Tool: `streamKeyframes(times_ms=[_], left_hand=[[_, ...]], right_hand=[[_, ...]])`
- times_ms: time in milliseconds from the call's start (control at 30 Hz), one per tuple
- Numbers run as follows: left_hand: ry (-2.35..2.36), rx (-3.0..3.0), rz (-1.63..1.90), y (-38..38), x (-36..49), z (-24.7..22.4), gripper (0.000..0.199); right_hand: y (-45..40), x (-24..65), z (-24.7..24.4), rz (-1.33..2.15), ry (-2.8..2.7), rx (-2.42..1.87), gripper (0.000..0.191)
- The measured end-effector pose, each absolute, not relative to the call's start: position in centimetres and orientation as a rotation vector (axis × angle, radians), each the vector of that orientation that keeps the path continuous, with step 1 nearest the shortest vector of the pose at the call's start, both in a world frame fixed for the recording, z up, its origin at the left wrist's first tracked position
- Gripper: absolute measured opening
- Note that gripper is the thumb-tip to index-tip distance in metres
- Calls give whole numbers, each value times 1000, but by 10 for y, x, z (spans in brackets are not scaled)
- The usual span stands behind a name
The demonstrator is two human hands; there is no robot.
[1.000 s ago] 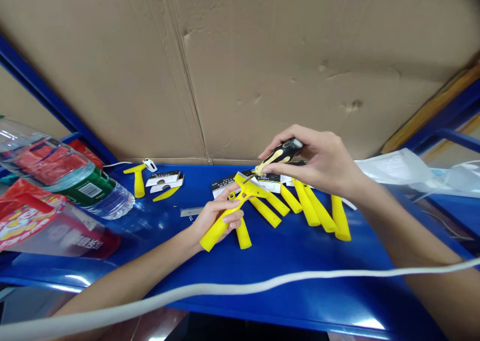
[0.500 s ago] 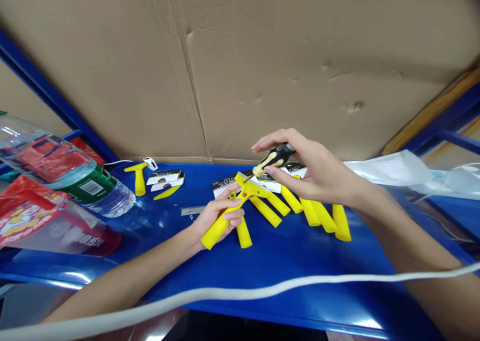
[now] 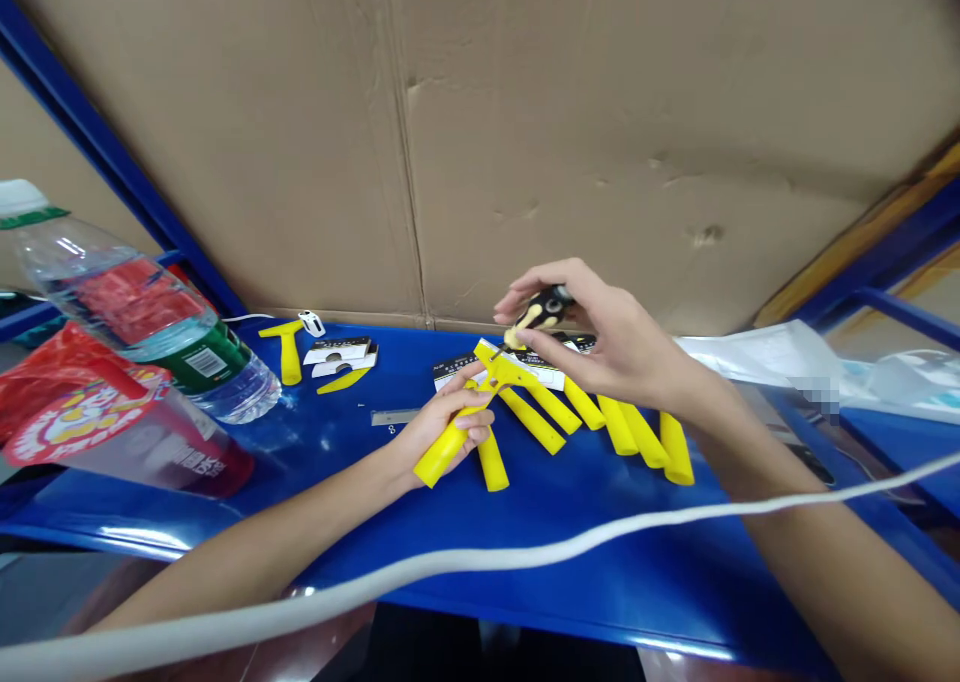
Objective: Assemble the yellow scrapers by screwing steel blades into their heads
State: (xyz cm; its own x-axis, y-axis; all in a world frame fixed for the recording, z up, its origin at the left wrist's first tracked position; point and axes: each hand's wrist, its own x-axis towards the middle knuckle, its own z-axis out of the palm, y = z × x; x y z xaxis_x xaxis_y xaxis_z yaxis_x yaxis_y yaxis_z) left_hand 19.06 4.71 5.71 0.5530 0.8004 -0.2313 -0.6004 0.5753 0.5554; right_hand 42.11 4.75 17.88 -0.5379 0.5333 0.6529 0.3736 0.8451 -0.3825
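My left hand [image 3: 448, 424] is closed around the handle of a yellow scraper [image 3: 442, 449], its wide head tilted up to the right. My right hand [image 3: 592, 337] grips a screwdriver [image 3: 541, 314] by its black and cream handle, thumb below and fingers curled over the top. The screwdriver's tip meets the scraper's head near its upper left corner; the screw itself is too small to make out. Beneath and to the right of the scraper lie several more yellow handles [image 3: 532, 422]. A thin metal blade [image 3: 394, 417] rests left of my left hand, with tiny hardware beside it.
At left stand a water bottle [image 3: 187, 342] and a red-topped plastic cup [image 3: 142, 432]. Another yellow scraper [image 3: 289, 352] and folded cards [image 3: 341, 355] lie at the back left of the blue table [image 3: 337, 502]. A white cable [image 3: 480, 559] crosses in front; clear plastic wrapping [image 3: 757, 357] is at right.
The view has shifted slightly, so the bottle and cup appear further right. Both hands keep their holds, and the screwdriver's handle appears turned a little.
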Motion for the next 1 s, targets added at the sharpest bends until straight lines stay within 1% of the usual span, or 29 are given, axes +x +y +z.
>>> streamKeyframes(times_ms=[67, 133, 233, 300, 400, 533, 600, 700, 733, 900, 1000], left_hand=[[477, 462, 879, 48, 189, 60, 60], [467, 472, 913, 50, 187, 63, 55], [471, 467, 947, 54, 185, 65, 53], [476, 463, 947, 56, 184, 64, 54], [495, 442, 948, 58, 184, 64, 56], [526, 406, 961, 60, 184, 67, 53], [532, 398, 963, 60, 183, 70, 51], [526, 399, 971, 60, 182, 76, 49], [528, 395, 978, 60, 183, 77, 48], [568, 380, 1007, 61, 183, 77, 45], [560, 410, 998, 61, 183, 75, 48]], right_hand=[[54, 414, 184, 229, -2186, -640, 32], [64, 405, 190, 124, -2180, -613, 33], [76, 393, 197, -9, -2168, -607, 42], [80, 388, 199, -41, -2168, -610, 43], [80, 388, 198, 45, -2221, -607, 33], [83, 399, 190, 265, -2201, -605, 37], [88, 404, 186, 239, -2148, -613, 39], [96, 406, 182, 61, -2116, -614, 37], [98, 406, 181, 53, -2119, -605, 36], [98, 403, 181, 264, -2136, -595, 34], [97, 404, 182, 171, -2087, -590, 27]])
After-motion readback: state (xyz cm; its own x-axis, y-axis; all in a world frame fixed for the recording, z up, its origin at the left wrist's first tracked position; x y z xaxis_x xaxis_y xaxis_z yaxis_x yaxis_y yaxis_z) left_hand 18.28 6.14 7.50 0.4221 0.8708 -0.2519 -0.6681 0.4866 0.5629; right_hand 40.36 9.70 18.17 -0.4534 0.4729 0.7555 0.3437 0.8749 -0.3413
